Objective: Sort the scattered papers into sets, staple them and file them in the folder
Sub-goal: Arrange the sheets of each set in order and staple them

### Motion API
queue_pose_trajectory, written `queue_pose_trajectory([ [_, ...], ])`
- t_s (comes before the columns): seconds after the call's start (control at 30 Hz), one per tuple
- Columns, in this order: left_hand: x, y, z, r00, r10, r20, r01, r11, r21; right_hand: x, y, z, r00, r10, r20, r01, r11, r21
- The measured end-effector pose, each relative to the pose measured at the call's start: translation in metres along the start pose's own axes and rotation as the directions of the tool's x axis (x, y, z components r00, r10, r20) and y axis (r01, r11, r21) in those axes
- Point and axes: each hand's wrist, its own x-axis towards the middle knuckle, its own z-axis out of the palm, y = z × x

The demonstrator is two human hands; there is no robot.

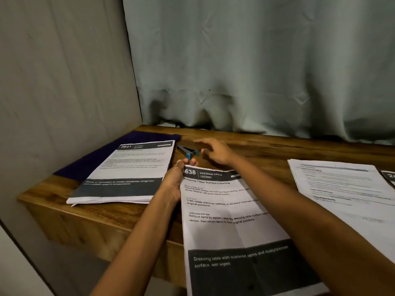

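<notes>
The left hand [174, 182] pinches the top corner of the 638 sheet [230, 210]. The right hand [215, 151] hovers released, fingers spread, just beside the stapler [188, 151].

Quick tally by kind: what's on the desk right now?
Paper piles: 4 (2641 pile, 3638 set, right pile, edge sheet cut off by the frame)
Stapler: 1
Folder: 1
Total: 6
</notes>
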Motion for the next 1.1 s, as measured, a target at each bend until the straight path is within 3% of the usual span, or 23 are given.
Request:
queue_pose_trajectory([
  [0.1,0.002,0.0,-0.002,1.0,-0.003,0.008,0.003,1.0,-0.013,0.018,-0.009,0.009,0.979,-0.104,0.174,0.118,0.991,-0.069],
  [0.17,0.002,0.0,-0.001,1.0,0.002,-0.001,-0.002,1.0,-0.012,0.028,-0.01,0.014,0.951,-0.088,0.295,0.135,0.981,-0.142],
  [0.23,0.003,0.0,0.0,1.0,0.002,-0.008,-0.002,1.0,-0.013,0.034,-0.007,0.02,0.944,-0.056,0.325,0.118,0.977,-0.175],
  [0.37,0.002,0.001,0.001,1.0,0.016,0.0,-0.016,1.0,0.003,0.038,0.001,0.029,0.991,0.022,0.131,-0.005,0.992,-0.126],
  [0.5,0.0,-0.001,0.002,0.999,0.032,0.018,-0.033,0.999,0.028,0.034,0.002,0.029,0.983,0.177,-0.056,-0.181,0.982,-0.062],
  [0.7,-0.008,-0.001,0.003,0.998,0.039,0.048,-0.042,0.997,0.058,0.03,-0.003,0.019,0.933,0.355,-0.059,-0.358,0.9,-0.249],
  [0.77,-0.01,-0.001,0.004,0.997,0.048,0.06,-0.053,0.996,0.078,0.025,-0.007,0.012,0.918,0.389,-0.081,-0.397,0.902,-0.169],
  [0.83,-0.011,-0.001,0.003,0.996,0.058,0.066,-0.064,0.993,0.096,0.022,-0.011,0.007,0.879,0.458,-0.133,-0.435,0.884,0.17],
  [0.87,-0.012,-0.001,0.003,0.996,0.058,0.067,-0.065,0.992,0.105,0.021,-0.012,0.005,0.847,0.513,-0.144,-0.413,0.803,0.429],
  [0.93,-0.014,-0.001,0.003,0.996,0.056,0.065,-0.063,0.99,0.124,0.016,-0.016,0.003,0.797,0.598,-0.089,-0.257,0.468,0.845],
  [1.0,-0.015,-0.002,0.003,0.997,0.06,0.057,-0.068,0.988,0.137,0.005,-0.02,0.002,0.802,0.595,-0.041,-0.071,0.164,0.984],
  [1.1,-0.015,-0.003,0.004,0.995,0.081,0.052,-0.088,0.985,0.147,-0.014,-0.02,0.008,0.848,0.53,-0.02,0.056,-0.051,0.997],
])
